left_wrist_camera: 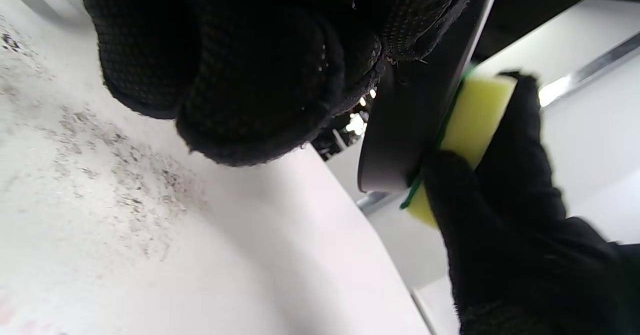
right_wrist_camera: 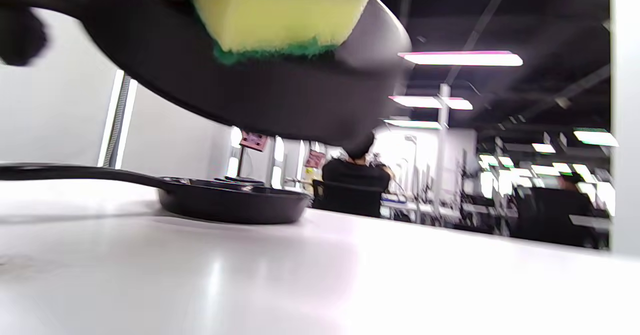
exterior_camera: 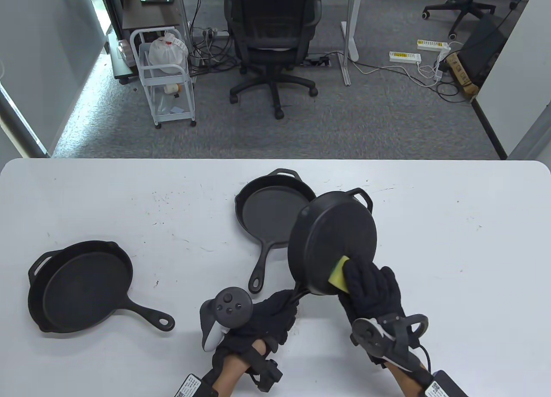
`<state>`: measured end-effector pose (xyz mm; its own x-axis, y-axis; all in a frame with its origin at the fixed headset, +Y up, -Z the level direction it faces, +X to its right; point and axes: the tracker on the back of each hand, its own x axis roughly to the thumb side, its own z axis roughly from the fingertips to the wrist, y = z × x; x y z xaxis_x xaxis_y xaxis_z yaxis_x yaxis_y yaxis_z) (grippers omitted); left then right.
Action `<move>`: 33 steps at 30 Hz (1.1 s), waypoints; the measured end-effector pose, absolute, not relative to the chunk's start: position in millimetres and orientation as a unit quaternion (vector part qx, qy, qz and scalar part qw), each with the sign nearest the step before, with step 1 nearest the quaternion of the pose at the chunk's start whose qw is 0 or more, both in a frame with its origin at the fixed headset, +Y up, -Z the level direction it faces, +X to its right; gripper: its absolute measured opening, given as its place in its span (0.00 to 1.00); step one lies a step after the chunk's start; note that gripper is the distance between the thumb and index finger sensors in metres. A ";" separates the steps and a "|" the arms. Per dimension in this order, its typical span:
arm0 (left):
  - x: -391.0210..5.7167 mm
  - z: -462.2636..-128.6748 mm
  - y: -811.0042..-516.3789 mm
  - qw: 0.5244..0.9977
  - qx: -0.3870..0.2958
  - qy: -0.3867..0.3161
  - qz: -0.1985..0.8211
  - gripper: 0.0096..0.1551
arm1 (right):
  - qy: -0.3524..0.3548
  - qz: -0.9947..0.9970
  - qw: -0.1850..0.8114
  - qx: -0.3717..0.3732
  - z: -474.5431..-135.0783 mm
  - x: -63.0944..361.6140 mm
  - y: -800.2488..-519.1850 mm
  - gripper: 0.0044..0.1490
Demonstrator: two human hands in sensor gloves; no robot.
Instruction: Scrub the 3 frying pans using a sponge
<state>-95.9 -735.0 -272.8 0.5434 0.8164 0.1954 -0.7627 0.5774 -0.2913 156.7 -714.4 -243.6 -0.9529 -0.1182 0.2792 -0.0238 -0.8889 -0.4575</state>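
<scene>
Lower centre of the table view, the left hand [exterior_camera: 275, 315] grips the handle of a raised pan [exterior_camera: 333, 242], underside up; the right hand [exterior_camera: 372, 289] clamps a sponge [exterior_camera: 339, 275] against it. Two pans [exterior_camera: 275, 216] [exterior_camera: 82, 285] lie on the table [exterior_camera: 452, 242]

The left hand [left_wrist_camera: 240, 60] grips a dark frying pan [left_wrist_camera: 420, 120]; the right hand [left_wrist_camera: 505, 215] presses a yellow-green sponge [left_wrist_camera: 475, 120] against it.
</scene>
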 end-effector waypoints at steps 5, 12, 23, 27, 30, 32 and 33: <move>-82.0 -269.9 -732.4 0.909 -0.094 -0.200 0.353 0.32 | 0.254 -0.955 0.005 -0.156 -237.9 157.0 -702.8 0.50; -72.6 -264.8 -729.9 0.903 -0.108 -0.238 0.342 0.32 | 0.223 -0.966 -0.120 -0.055 -258.7 212.5 -696.4 0.50; -100.4 -266.3 -725.3 0.892 -0.028 -0.129 0.432 0.31 | 0.136 -0.984 -0.094 -0.065 -270.8 208.7 -714.6 0.51; -108.2 -267.0 -722.3 0.892 0.011 -0.093 0.441 0.33 | 0.106 -0.988 -0.090 -0.066 -272.2 210.5 -718.8 0.51; -113.4 -271.8 -712.1 0.892 0.034 -0.069 0.445 0.35 | 0.099 -0.989 -0.092 -0.064 -274.0 211.2 -720.3 0.50; -115.9 -276.8 -705.1 0.896 0.050 -0.060 0.438 0.35 | 0.092 -0.989 -0.091 -0.067 -274.9 209.9 -721.2 0.50; -117.1 -280.5 -701.2 0.901 0.058 -0.057 0.426 0.35 | 0.089 -0.990 -0.087 -0.069 -275.1 208.8 -722.2 0.50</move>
